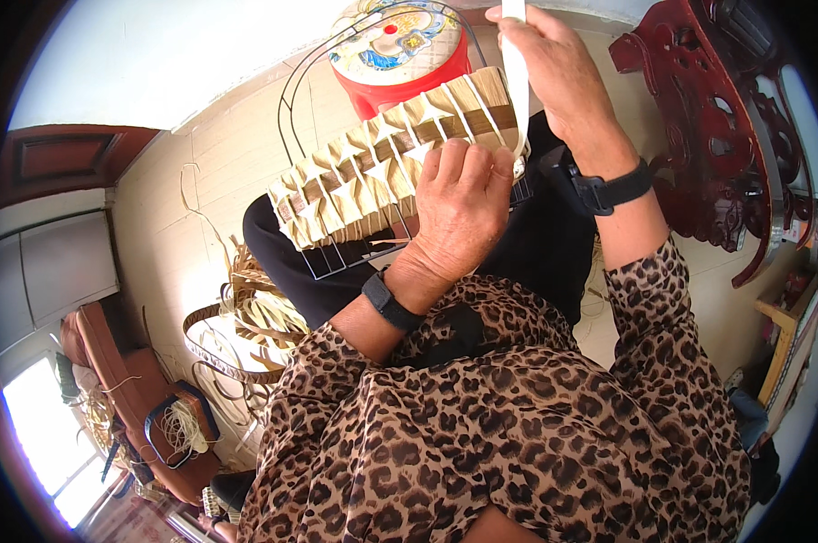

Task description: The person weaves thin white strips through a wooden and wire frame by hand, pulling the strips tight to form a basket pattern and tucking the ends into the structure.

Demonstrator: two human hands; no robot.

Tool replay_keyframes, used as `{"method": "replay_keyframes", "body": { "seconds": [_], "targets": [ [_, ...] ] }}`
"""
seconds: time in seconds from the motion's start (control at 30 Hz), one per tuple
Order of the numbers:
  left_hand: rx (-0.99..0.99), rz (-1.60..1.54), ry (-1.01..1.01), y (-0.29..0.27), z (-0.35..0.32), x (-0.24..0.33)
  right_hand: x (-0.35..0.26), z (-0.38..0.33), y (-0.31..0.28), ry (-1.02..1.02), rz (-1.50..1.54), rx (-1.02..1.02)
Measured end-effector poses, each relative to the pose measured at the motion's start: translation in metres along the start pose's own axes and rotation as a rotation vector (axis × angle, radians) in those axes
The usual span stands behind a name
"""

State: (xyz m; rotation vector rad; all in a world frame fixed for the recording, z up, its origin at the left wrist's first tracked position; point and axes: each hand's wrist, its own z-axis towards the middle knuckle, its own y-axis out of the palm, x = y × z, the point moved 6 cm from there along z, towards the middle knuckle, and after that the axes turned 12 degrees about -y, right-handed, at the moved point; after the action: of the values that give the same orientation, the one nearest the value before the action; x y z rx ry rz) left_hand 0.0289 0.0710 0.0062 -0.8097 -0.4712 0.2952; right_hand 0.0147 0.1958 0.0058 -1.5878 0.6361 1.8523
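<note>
On my lap rests a woven basket [337, 188] on a black wire frame, with pale strips wrapped across a brown band. My left hand [463, 195] is closed at the basket's right end, its fingers bent over the edge; what they pinch is hidden. Raised above that end, my right hand [554, 68] grips a flat white strip [516, 72] between thumb and fingers. The strip runs down from there to the basket's corner beside my left hand. A thin wire hoop [287, 113] of the frame arches beyond the basket.
A red stool [409, 83] with a patterned top stands just past the basket. Carved dark red wooden furniture [699, 118] is at right. Loose strips [260, 308] lie heaped on the floor to my left, near a brown bench [110, 362] and a blue-rimmed tray [183, 425].
</note>
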Motion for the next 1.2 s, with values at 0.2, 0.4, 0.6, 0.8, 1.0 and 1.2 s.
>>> {"method": "replay_keyframes", "body": {
  "seconds": [0.2,0.4,0.6,0.8,1.0,1.2],
  "targets": [
    [0.011,-0.065,0.052,-0.009,-0.005,0.003,-0.011,0.004,-0.022,0.004,0.203,-0.338],
    [-0.102,-0.264,-0.012,-0.023,-0.003,-0.007,0.001,-0.061,-0.038,0.406,0.219,-0.486],
    [-0.302,-0.552,-0.388,-0.03,0.019,-0.042,0.001,-0.103,-0.043,0.49,0.248,-0.466],
    [-0.312,-0.295,-0.283,-0.024,0.037,-0.045,0.003,-0.124,-0.039,0.509,0.295,-0.438],
    [-0.277,-0.137,-0.016,-0.02,0.016,-0.016,0.003,-0.132,-0.033,0.585,0.349,-0.453],
    [-0.155,-0.038,0.121,-0.021,0.015,-0.007,0.003,-0.13,-0.03,0.613,0.413,-0.496]
  ]
}}
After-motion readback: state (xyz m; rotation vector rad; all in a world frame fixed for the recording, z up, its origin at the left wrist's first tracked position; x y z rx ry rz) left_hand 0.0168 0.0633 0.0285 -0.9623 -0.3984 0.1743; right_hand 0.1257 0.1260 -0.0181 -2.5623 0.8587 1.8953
